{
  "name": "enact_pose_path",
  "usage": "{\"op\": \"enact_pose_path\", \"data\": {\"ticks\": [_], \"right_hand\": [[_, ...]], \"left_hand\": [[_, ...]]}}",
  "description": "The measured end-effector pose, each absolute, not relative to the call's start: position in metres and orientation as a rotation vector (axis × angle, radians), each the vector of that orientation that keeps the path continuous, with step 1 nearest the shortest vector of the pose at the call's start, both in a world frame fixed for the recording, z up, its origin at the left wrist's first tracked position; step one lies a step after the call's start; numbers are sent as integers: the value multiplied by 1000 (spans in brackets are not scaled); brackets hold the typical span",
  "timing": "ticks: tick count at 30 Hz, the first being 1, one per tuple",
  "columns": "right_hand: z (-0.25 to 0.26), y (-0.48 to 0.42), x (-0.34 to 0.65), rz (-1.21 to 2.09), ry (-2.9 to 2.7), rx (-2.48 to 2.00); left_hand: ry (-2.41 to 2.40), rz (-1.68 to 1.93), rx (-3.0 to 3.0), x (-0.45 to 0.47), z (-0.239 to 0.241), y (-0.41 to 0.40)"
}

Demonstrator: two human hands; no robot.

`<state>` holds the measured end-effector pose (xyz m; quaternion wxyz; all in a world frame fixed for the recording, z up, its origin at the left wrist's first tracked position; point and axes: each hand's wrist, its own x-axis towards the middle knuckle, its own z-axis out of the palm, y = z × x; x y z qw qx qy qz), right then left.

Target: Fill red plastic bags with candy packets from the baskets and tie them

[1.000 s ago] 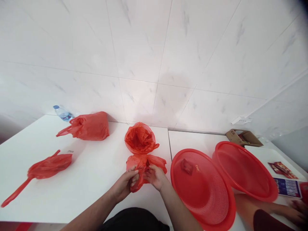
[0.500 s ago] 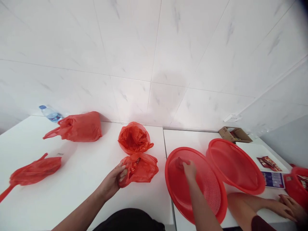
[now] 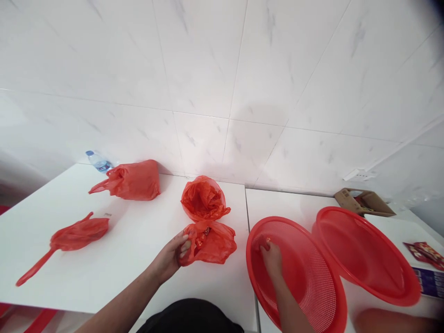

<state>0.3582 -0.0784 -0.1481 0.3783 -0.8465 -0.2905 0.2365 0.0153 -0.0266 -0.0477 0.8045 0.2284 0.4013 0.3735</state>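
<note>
On the white table, a perforated red basket is being supported, a red basin to its right. Left of the basket, a red bag is being pinched at its edge by the fingers of the left hand. Inside the basket, the right hand is being held, fingers curled; whether anything is being grasped cannot be told. Inside the bag, red packaging is being exposed.
</note>
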Motion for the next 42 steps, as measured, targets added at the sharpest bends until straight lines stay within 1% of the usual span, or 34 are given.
{"op": "enact_pose_path", "data": {"ticks": [4,7,9,11,13,14,18,21,24,27,31,34,36,42], "right_hand": [[-115,-85,332,474,-693,-2076],[-85,-88,286,376,-703,-1925],[-72,-86,250,422,-814,-1797],[-67,-79,220,606,-1007,-1656],[-69,-70,203,766,-1151,-1570],[-73,-64,201,795,-1174,-1570],[-100,-44,215,799,-1061,-1756],[-128,-38,226,981,-1006,-1841],[-148,-40,221,1156,-1007,-1791],[-149,-45,205,1169,-1003,-1722],[-132,-47,191,1074,-1081,-1676],[-118,-50,199,1040,-1056,-1778],[-106,-54,213,1024,-1006,-1818],[-49,-83,258,1269,-1005,-1540]], "left_hand": [[844,810,488,13,-49,-24],[825,806,488,13,-49,-20],[821,804,489,12,-49,-17],[819,804,489,11,-48,-16],[819,805,484,9,-47,-15],[817,807,478,7,-47,-14],[783,826,445,-3,-50,-15],[768,842,440,-12,-53,-16],[739,847,453,-18,-53,-16],[721,835,466,-21,-53,-15],[737,807,504,-22,-51,-13],[798,768,631,-27,-39,-8],[865,745,775,-33,-22,-2],[986,847,1166,-45,42,8]]}}
